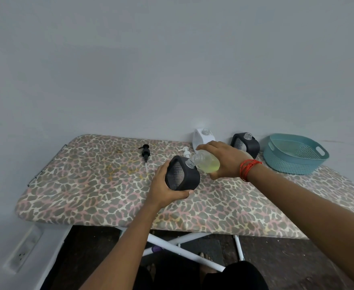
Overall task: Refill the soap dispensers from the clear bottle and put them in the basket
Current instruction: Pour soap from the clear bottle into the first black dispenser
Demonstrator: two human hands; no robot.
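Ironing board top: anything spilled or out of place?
No spill visible. A yellowish stain marks the leopard-print cover left of centre. A black pump head and a white pump head lie loose, which fits refilling.

Leopard-print cover (100,181) in grey, pink and cream, teal basket (280,162), two black dispensers (182,174) (246,144), one white dispenser (200,138), yellow-green liquid (209,166).

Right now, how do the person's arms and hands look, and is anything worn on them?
Both forearms are bare, with no sleeves in view. The right hand has a red thread bracelet wound several times around its wrist. The left hand shows no ring, watch or glove.
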